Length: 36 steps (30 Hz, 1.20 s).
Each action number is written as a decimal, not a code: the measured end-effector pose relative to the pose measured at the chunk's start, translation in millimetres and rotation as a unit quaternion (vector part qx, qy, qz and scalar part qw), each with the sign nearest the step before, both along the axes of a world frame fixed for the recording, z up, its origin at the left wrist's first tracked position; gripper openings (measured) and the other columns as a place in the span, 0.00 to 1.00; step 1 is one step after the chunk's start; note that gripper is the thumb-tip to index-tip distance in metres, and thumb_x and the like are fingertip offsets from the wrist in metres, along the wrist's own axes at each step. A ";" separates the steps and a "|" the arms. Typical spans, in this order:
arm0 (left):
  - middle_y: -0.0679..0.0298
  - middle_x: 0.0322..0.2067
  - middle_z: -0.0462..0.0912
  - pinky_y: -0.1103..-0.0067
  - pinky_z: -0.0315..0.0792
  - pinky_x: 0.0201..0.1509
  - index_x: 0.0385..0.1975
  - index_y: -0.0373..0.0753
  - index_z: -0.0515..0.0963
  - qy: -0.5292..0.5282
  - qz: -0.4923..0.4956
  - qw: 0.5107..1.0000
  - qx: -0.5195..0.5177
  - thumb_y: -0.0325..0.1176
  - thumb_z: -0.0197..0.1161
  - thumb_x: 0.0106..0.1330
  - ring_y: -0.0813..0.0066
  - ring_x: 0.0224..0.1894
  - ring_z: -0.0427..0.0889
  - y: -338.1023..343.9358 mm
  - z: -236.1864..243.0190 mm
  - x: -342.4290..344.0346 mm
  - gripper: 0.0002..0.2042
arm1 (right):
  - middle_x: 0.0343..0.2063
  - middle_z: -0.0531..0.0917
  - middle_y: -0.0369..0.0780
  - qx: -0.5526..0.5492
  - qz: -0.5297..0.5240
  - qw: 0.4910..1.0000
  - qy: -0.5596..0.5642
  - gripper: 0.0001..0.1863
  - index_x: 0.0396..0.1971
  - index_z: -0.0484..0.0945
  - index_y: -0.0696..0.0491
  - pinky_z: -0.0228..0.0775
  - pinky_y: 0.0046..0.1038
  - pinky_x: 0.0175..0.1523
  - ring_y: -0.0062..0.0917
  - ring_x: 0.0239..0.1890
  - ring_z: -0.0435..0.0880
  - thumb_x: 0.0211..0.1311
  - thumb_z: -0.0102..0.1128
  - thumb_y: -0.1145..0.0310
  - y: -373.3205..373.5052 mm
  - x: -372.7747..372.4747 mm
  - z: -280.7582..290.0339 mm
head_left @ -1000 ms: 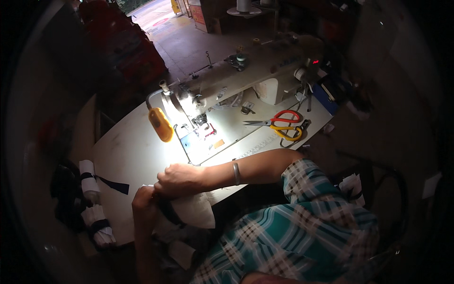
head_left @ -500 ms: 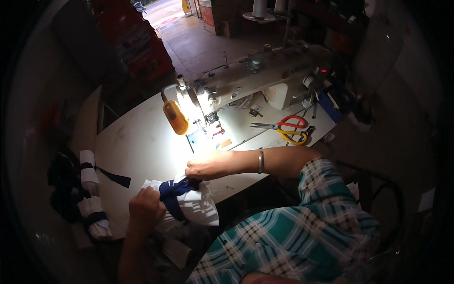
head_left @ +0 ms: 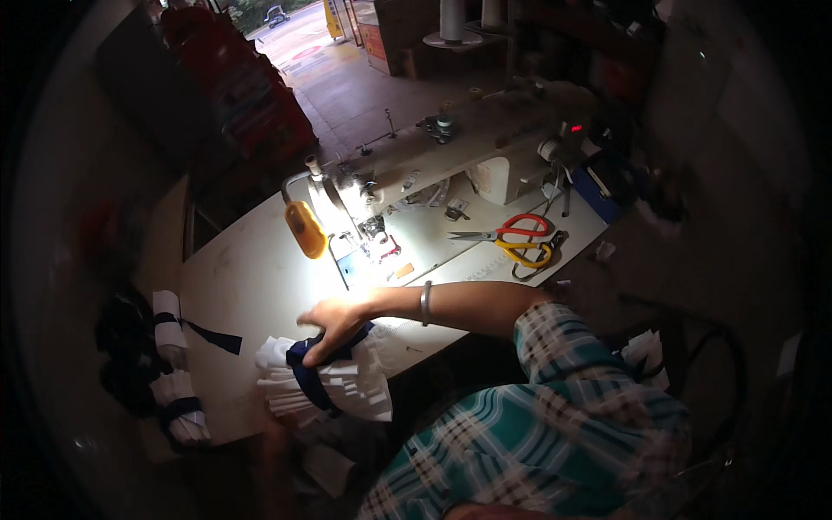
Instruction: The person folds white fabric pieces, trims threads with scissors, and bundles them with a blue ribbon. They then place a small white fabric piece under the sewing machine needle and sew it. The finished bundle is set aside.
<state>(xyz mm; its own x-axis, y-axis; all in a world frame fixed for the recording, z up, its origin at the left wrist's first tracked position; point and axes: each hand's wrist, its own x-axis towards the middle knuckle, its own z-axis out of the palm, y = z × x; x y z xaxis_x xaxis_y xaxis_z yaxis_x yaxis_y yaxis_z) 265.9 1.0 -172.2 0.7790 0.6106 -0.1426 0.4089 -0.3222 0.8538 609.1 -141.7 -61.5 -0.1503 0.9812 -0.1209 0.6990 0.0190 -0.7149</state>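
Observation:
A bundle of folded white cloth pieces (head_left: 355,390) lies at the table's near edge, tied round with a navy cloth strip (head_left: 312,387). Over the top of it is my right hand (head_left: 336,322), its thumb down against the navy strip and its fingers spread, slightly blurred. I cannot make out a grip on the bundle. My left hand (head_left: 276,438) is low beside the table edge, below the bundle, dark and smeared, so its fingers do not show clearly.
A sewing machine (head_left: 485,143) with a lit lamp stands beyond my right hand. Scissors (head_left: 511,238) with red and yellow handles lie right of it. Two more tied white rolls (head_left: 167,316) (head_left: 185,407) sit at the left edge. A blue box (head_left: 598,186) stands far right.
My left hand has let go of the bundle and dropped below the table edge. My right hand has left the strip's knot, shifted left and opened over the bundle. The view has shifted slightly.

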 end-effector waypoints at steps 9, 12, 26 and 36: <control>0.55 0.51 0.73 0.68 0.74 0.54 0.58 0.38 0.66 -0.132 -0.042 0.970 0.199 0.47 0.65 0.61 0.60 0.52 0.75 -155.7 89.4 139.6 0.30 | 0.51 0.79 0.45 -0.079 0.160 0.883 0.433 0.41 0.60 0.66 0.57 0.70 0.29 0.56 0.30 0.53 0.77 0.49 0.76 0.57 -60.0 1.4 -47.9; 0.55 0.51 0.74 0.68 0.74 0.54 0.58 0.38 0.67 -0.214 -0.172 0.951 0.144 0.43 0.65 0.62 0.60 0.51 0.75 -236.4 119.7 169.2 0.27 | 0.56 0.75 0.47 -0.023 -0.098 0.920 0.379 0.45 0.64 0.62 0.56 0.66 0.32 0.60 0.34 0.58 0.73 0.48 0.76 0.58 -149.3 14.1 -50.9; 0.52 0.53 0.73 0.64 0.72 0.56 0.56 0.36 0.72 -0.123 -0.473 0.819 0.300 0.35 0.62 0.65 0.53 0.51 0.75 -232.3 94.4 256.4 0.21 | 0.57 0.75 0.46 0.123 -0.793 0.593 0.061 0.52 0.68 0.59 0.49 0.67 0.39 0.64 0.36 0.59 0.74 0.41 0.80 0.57 -652.3 31.2 -99.1; 0.55 0.42 0.80 0.72 0.74 0.50 0.45 0.34 0.79 -0.073 -0.349 0.918 0.172 0.23 0.62 0.62 0.60 0.44 0.80 -195.4 66.2 268.6 0.11 | 0.61 0.72 0.47 -0.220 -0.818 0.507 -0.161 0.50 0.65 0.63 0.55 0.63 0.39 0.67 0.39 0.64 0.70 0.39 0.80 0.62 -777.7 6.5 -297.1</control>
<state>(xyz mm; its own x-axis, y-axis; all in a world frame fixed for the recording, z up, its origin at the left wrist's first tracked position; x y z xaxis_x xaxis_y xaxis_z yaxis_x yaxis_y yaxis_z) 534.5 -194.4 -106.0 0.9932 -0.0555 0.1027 -0.1109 -0.7232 0.6816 615.6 -919.3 -358.7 0.9177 -0.3712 -0.1414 -0.3957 -0.8856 -0.2431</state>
